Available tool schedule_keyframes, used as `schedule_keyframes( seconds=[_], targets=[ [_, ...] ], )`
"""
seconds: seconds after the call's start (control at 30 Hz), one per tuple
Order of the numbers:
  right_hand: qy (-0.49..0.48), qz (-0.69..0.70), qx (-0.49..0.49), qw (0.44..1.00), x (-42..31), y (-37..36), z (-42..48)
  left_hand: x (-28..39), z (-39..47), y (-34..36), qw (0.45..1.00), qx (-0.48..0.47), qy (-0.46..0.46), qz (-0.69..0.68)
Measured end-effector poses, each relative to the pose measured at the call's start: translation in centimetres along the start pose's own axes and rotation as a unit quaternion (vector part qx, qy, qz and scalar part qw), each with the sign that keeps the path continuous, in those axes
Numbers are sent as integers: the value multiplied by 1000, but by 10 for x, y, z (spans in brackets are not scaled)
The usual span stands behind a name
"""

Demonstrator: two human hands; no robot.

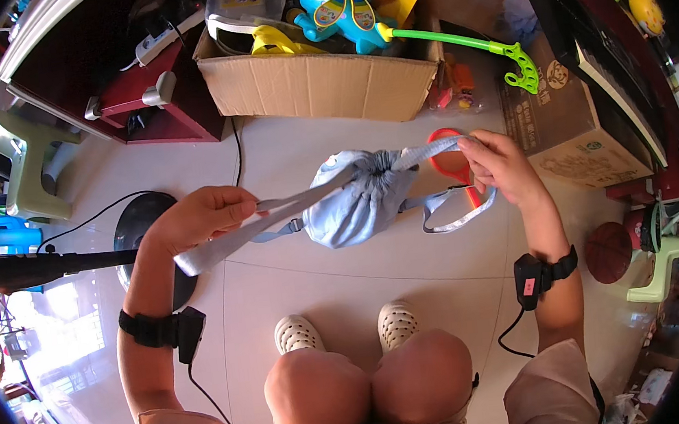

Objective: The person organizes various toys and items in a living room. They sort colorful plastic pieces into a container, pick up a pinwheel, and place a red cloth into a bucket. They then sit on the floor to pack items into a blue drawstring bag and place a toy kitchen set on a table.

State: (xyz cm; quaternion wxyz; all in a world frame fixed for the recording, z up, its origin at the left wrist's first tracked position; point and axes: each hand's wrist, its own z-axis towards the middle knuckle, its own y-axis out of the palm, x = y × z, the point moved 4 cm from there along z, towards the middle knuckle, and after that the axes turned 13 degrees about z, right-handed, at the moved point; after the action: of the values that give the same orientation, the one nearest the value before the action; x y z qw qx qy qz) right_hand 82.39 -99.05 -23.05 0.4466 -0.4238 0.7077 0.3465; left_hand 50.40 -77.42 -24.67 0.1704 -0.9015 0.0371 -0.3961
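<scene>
A light blue drawstring bag (351, 208) hangs between my hands, its mouth gathered into tight folds. My left hand (208, 215) pinches a pale strap (307, 198) that runs from the gathered mouth and droops in a loop below my fingers. On the other side, my right hand (491, 163) grips a second strap (429, 151) close to its end. A thinner strap with a buckle (454, 225) dangles under my right hand. Behind that hand a red-rimmed toy racket (448, 158) is partly hidden by the straps.
Ahead stands a cardboard box (321, 85) full of toys, with a green plastic stick (445, 36) jutting out. A printed carton (576, 122) and a basketball (608, 252) are at right. A black round base (139, 231), a cable and a plastic stool (28, 162) lie left.
</scene>
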Motion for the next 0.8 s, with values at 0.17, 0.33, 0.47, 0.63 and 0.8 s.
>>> schedule_keyframes(
  seconds=[0.17, 0.33, 0.47, 0.63, 0.8],
  targets=[
    [-9, 50, 36, 998, 19, -15, 2, -39, 1, -3, 996, 51, 33, -67],
    [-26, 87, 81, 993, 34, -39, -1, -81, 7, -6, 988, 74, 72, -115],
    [-20, 113, 64, 991, 34, -36, -6, -118, -1, -21, 981, 141, 26, -129],
    [-47, 103, -23, 993, 11, -5, -9, -94, 26, -16, 990, 124, 32, 58],
    [-46, 78, -87, 992, 7, 5, -7, 8, 64, 20, 928, 232, 201, 212]
  ],
)
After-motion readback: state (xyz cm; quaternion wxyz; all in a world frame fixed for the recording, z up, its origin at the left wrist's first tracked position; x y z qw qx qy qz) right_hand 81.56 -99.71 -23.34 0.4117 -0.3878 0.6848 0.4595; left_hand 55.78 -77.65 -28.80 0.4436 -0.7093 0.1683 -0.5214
